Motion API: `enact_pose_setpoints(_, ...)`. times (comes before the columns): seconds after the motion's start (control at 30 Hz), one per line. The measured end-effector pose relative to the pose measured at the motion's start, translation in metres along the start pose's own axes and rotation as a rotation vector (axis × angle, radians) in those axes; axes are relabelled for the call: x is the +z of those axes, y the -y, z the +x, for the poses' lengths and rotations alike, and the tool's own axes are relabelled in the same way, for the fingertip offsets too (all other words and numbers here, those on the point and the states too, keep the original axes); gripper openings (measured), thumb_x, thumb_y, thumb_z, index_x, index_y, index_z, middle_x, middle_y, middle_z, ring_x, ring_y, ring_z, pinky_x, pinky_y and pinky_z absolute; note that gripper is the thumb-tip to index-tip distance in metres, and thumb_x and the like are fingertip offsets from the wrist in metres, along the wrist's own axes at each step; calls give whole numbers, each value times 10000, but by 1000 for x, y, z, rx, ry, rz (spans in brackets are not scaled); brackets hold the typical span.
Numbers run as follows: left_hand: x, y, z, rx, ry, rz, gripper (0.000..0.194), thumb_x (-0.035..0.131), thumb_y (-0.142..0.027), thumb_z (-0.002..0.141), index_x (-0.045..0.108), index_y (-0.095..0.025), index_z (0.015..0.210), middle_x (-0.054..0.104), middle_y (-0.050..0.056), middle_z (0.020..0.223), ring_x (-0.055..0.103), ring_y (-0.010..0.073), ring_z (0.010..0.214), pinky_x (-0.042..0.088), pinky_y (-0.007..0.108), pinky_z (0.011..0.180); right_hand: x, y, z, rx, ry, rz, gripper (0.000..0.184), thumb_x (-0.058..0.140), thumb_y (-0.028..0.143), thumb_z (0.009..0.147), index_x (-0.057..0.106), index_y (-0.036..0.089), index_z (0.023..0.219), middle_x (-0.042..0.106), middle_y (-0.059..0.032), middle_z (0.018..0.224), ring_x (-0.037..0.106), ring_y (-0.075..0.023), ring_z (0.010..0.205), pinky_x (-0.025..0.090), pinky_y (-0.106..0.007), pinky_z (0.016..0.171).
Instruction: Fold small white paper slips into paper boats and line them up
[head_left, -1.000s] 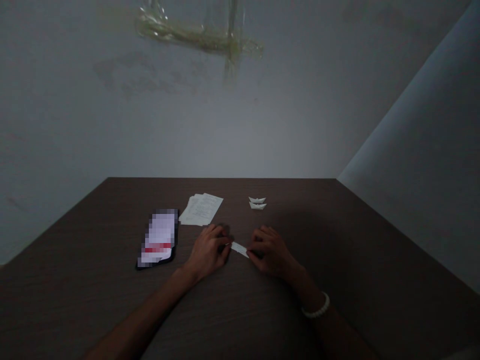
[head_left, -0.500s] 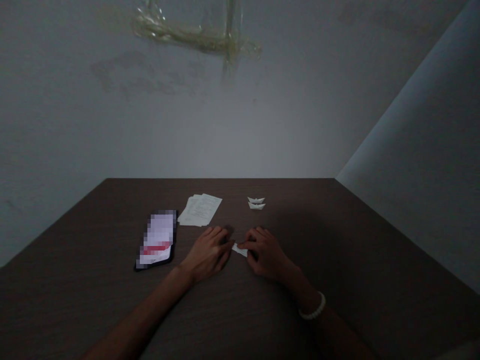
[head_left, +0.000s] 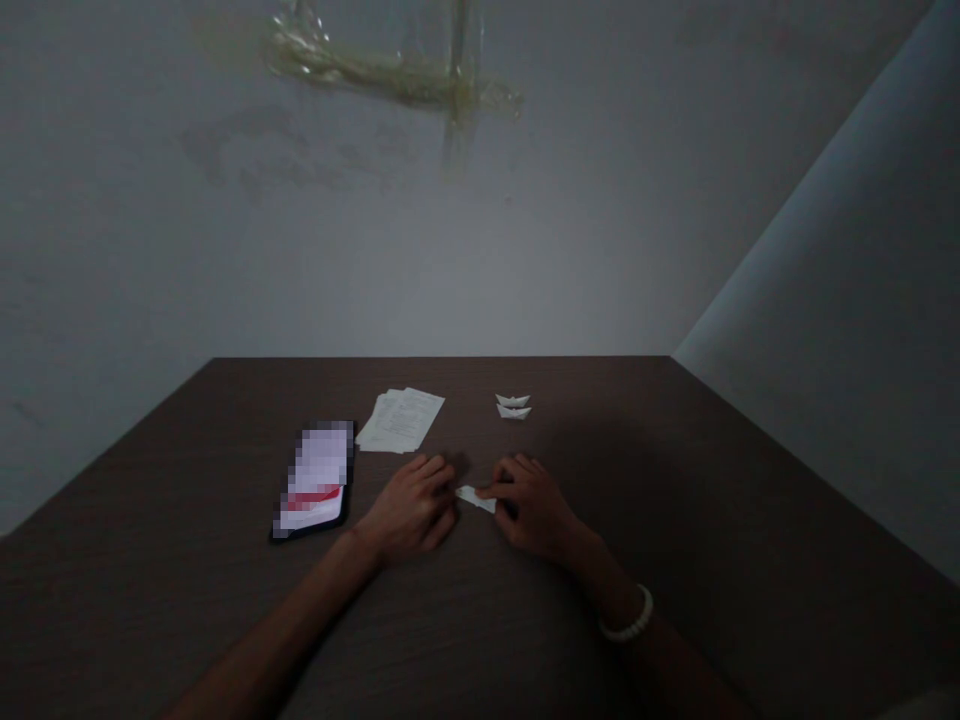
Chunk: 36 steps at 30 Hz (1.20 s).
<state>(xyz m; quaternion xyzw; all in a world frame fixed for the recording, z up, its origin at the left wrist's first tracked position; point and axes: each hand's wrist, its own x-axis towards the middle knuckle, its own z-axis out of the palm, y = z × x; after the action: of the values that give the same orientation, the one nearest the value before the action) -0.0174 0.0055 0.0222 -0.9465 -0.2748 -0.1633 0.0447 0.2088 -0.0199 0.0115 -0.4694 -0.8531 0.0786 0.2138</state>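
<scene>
Pinching a small white paper piece (head_left: pixel 471 496) at its right end, between nearly closed fingers of the right hand (head_left: pixel 535 507), nearer than two paper boats (head_left: pixel 514 412). Resting the left hand (head_left: pixel 412 507), loosely curled, just beside its left end; cannot tell whether gripping anything.

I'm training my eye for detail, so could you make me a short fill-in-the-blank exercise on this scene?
1. The number of folded paper boats on the table is ____.
2. The phone lies to the ____ of the paper sheets.
3. The small white paper is partly covered by the fingers of the ____ hand.

Missing words: two; left; right.
</scene>
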Motion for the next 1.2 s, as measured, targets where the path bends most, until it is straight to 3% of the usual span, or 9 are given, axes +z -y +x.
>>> enact_pose_setpoints(0.27,3,2,-2,-68,-50,-70,223,489,-221,849,650,-159,708,576,90,833,486,234,846,413,380,747,1,-2,-1,-28,-12,18,361,604,97,765,703,294,1051,548,-39,975,470,-203,925,360,-347,798)
enact_pose_setpoints(0.4,4,1,-1,-102,-22,-117,252,498,-299,897,651,-169,1049,587,104,1016,502,258,965,423,418,864,3,-3,-1,-67,-9,34,372,588,83,772,693,273,1075,560,-43,979,473,-201,925,372,-352,826)
enact_pose_setpoints(0.47,6,1,-1,-98,12,-142,282,521,-318,899,630,-182,1120,576,103,1083,497,268,1024,418,426,902,4,-3,-1,-72,-10,40,381,583,73,770,683,257,1088,572,-43,982,477,-201,928,375,-352,836)
enact_pose_setpoints(0.77,9,3,-1,-129,8,-199,203,511,-238,897,667,-178,1012,574,88,972,497,248,964,435,388,858,1,1,-1,-48,-58,48,193,634,266,835,690,229,1015,616,-47,955,506,-202,897,372,-369,842)
enact_pose_setpoints(0.93,8,2,1,-130,-17,-190,217,470,-231,920,670,-158,880,576,83,890,500,230,890,436,374,814,5,-1,-1,-33,-90,24,108,606,226,858,697,210,914,638,-44,900,516,-198,880,381,-353,820)
enact_pose_setpoints(1.2,9,3,2,-118,-48,-173,238,467,-201,911,643,-159,757,572,70,811,503,209,832,436,349,773,10,-2,1,-42,-125,70,124,613,197,853,686,202,953,671,-44,859,550,-188,828,403,-334,790)
